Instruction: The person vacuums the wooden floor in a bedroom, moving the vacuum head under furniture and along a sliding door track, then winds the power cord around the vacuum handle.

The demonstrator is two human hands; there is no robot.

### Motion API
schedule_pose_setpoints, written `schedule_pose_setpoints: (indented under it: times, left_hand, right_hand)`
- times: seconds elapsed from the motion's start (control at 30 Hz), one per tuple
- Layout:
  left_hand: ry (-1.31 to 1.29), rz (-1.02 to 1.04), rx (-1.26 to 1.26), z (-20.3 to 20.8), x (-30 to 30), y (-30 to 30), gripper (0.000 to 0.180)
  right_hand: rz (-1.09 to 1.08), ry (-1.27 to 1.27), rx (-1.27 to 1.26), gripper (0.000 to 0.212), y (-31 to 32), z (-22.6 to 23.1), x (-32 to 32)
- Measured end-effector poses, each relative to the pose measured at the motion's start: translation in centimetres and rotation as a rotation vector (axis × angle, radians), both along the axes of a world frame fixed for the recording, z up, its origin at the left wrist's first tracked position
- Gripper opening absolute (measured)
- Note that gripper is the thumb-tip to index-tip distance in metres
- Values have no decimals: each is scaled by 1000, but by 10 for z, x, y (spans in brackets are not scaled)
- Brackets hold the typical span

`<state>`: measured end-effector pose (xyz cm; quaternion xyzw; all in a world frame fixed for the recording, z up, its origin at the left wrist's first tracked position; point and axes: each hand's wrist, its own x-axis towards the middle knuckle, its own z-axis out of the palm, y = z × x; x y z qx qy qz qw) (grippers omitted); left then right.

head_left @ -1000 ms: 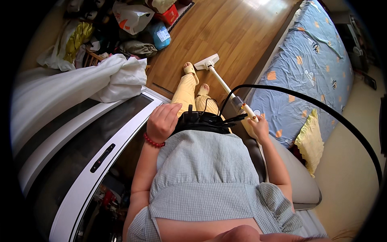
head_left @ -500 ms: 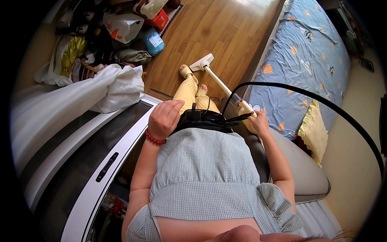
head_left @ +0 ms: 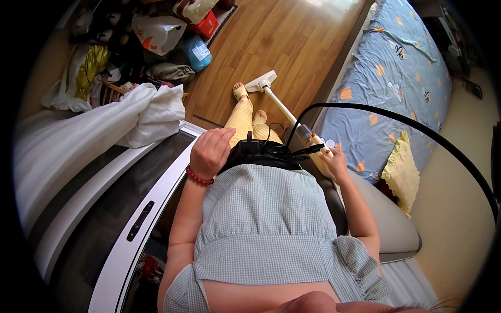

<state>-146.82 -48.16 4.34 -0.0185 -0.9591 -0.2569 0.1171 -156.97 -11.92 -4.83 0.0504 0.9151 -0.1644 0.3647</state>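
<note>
A cream stick vacuum cleaner [head_left: 282,108] slants from my right side down to the floor. Its wide floor head [head_left: 260,82] rests on the wood boards just beyond my sandalled foot. At the upper end, my right hand [head_left: 336,163] is closed around the handle, thumb along the top; part of the grip is hidden by the fingers. My left hand [head_left: 210,152], with a red bead bracelet [head_left: 199,176] at the wrist, is held before my waist. Its fingers are stretched close together and nothing shows in them. The palm is turned out of sight.
A black waist pack [head_left: 259,151] and a thick black cable [head_left: 386,110] arch across to the right. A bed with a blue sheet [head_left: 389,78] stands right, a yellow cushion [head_left: 402,172] beside it. A white-framed sliding door [head_left: 143,229], white curtain [head_left: 151,112] and piled bags [head_left: 159,34] line the left.
My right hand has dropped slightly toward me, and the vacuum's handle has turned a little so more of its body shows. The floor head and my left hand have hardly moved.
</note>
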Motion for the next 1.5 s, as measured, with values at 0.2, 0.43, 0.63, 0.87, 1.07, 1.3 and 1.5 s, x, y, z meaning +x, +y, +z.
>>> schedule_pose_setpoints:
  times: [0.2, 0.43, 0.63, 0.87, 1.07, 1.3, 1.5]
  left_hand:
    - [-6, 57, -4, 1, -4, -9, 25]
    - [-18, 70, 12, -6, -3, -7, 25]
    - [6, 46, 26, -8, -8, -2, 24]
    - [-2, 37, 27, -6, -6, 7, 23]
    - [-35, 53, 9, 0, 3, 17, 24]
    - [-88, 63, -7, 5, 17, 21, 24]
    - [-118, 63, -3, 2, 17, 26, 25]
  right_hand:
    - [-82, -1, -65, 41, 13, 5, -5]
    - [-492, -166, -261, 12, 7, 63, -33]
    - [-661, -213, -414, 10, 17, 70, -37]
    - [-645, -229, -470, 11, 19, 58, -25]
    - [-458, -190, -395, 20, 15, 33, -12]
    - [-240, -106, -289, 29, 19, 11, -1]
    - [101, 10, -247, 37, 16, -4, 4]
